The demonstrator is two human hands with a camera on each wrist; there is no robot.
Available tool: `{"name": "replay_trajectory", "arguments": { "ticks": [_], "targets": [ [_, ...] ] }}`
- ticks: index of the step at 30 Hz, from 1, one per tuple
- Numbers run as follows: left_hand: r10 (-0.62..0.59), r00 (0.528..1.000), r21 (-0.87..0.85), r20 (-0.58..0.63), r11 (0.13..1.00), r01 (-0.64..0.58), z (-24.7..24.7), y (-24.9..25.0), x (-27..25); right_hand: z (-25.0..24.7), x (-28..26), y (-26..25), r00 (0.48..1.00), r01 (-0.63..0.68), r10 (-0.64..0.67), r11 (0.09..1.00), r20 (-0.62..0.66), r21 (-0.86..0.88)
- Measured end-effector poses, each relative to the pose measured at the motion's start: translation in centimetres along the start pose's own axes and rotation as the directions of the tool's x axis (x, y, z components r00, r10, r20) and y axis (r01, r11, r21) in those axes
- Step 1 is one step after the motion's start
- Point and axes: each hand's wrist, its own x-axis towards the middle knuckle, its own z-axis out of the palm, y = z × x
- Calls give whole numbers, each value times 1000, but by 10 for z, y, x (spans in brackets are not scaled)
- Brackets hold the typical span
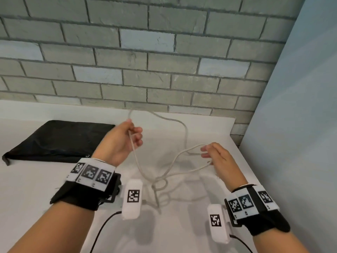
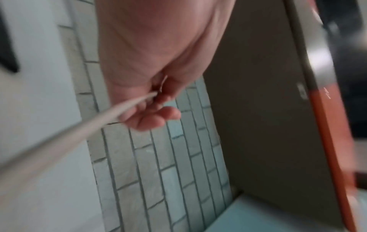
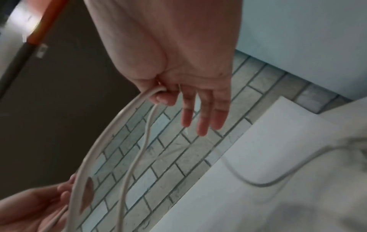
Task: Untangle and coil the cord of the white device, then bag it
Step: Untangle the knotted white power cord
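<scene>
A pale grey-white cord (image 1: 185, 134) hangs tangled between my two hands above the white table (image 1: 36, 189). My left hand (image 1: 134, 132) is raised and grips one strand in curled fingers; the left wrist view shows the cord (image 2: 79, 131) running out of that fist (image 2: 157, 95). My right hand (image 1: 205, 152) pinches a loop of cord between thumb and forefinger (image 3: 161, 92), its other fingers straight. The strands cross in a small loop (image 1: 166, 183) low between the hands. A thin cord end (image 1: 158, 205) points down at the table. I cannot make out the device's body.
A flat black bag (image 1: 54, 139) lies on the table at the left, behind my left wrist. A grey brick wall (image 1: 164, 61) runs along the table's back edge. A pale blue panel (image 1: 300, 106) closes the right side.
</scene>
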Motion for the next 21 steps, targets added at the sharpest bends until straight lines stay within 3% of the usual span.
{"name": "replay_trajectory", "arguments": {
  "ticks": [1, 3, 6, 10, 11, 13, 16, 18, 19, 20, 21],
  "targets": [
    [41, 999, -70, -31, 997, -43, -6, 5, 3, -3, 1, 3, 998, -56, 55, 998, -42, -7],
    [68, 996, -38, -66, 997, -70, -13, 10, 6, -6, 0, 6, 987, -117, 114, 993, -111, -23],
    [-52, 994, 280, -95, 957, 76, -10, 4, 7, -5, -1, 3, 981, -161, 174, 977, -86, 141],
    [-194, 974, 585, -115, 780, 224, 2, -8, 8, -2, -2, -10, 988, -147, 155, 920, 8, 363],
    [-199, 974, 591, -110, 775, 225, 6, -9, 10, -2, -2, -13, 989, -148, 147, 910, 32, 388],
    [-187, 979, 481, -82, 853, 204, 14, -7, 17, -3, -3, -18, 981, -193, 159, 872, 112, 450],
    [-123, 990, 112, -76, 985, 131, 24, -4, 25, -11, -6, -18, 946, -272, 76, 713, 314, 646],
    [-151, 987, 148, -48, 977, 157, 22, -16, 32, -18, -8, -17, 898, -308, 2, 716, 439, 627],
    [-189, 981, 301, -37, 934, 191, 21, -23, 32, -20, -8, -16, 886, -300, -3, 760, 464, 577],
    [-229, 973, 504, -28, 837, 211, 19, -32, 32, -20, -8, -15, 889, -268, 4, 816, 458, 513],
    [-257, 966, 703, -21, 683, 198, 17, -39, 30, -19, -7, -17, 915, -216, 27, 877, 403, 430]
  ]
}}
